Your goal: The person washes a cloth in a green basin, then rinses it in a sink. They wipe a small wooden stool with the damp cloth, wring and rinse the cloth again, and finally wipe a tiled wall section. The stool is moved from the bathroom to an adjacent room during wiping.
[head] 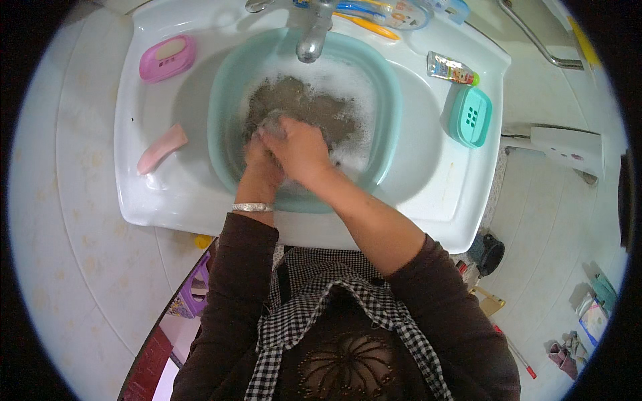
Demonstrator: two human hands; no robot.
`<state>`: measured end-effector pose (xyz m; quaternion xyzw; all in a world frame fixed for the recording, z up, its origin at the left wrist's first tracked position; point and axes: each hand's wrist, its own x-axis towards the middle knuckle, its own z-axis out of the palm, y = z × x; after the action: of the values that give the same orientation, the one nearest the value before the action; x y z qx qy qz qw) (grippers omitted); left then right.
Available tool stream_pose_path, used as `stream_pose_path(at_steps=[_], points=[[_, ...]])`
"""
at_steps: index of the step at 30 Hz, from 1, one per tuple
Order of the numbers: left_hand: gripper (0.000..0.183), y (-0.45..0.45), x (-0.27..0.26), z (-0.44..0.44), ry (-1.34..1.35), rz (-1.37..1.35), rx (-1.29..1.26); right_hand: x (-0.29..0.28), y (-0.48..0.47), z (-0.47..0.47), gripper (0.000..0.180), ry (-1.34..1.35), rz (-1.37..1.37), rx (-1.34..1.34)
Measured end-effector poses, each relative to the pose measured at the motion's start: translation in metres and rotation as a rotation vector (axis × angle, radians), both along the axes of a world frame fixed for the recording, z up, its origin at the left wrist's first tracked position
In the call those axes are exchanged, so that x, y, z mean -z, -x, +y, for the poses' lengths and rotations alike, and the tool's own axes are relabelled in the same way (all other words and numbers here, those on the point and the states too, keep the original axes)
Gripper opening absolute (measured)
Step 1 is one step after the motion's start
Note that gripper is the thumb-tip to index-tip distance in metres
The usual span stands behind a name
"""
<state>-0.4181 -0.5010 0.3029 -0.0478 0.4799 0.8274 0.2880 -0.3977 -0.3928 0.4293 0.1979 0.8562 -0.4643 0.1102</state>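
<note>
A light green plastic basin (391, 135) sits in the white washbasin, holding soapy water. In it lies a wet grey-brown cloth (306, 108), partly covered by foam. My right hand (302, 148) and my left hand (262, 153) are pressed together over the near left part of the basin, with a bunched bit of the cloth gripped between them. Motion blur and overlap hide the fingers of my left hand. Above the basin's far rim hangs the chrome faucet (309, 47); no stream shows from it.
Left of the basin are a pink soap dish (150, 67) with a bar in it and a curved pink soap bar (163, 149). On the right lie a toothpaste tube (451, 68) and a green soap dish (471, 118). Toothbrushes (368, 26) rest behind the faucet.
</note>
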Motion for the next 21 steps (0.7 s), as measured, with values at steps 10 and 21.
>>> stream_pose_path(at_steps=[10, 21], points=[[0.028, -0.005, -0.095, 0.034, 0.447, -0.215, -0.063, 0.074, 0.011, 0.065, 0.041, -0.35, 0.028, 0.228], [0.062, 0.009, -0.058, 0.033, 0.296, -0.53, -0.056, 0.045, -0.005, 0.026, 0.049, 0.773, -0.093, 0.461]])
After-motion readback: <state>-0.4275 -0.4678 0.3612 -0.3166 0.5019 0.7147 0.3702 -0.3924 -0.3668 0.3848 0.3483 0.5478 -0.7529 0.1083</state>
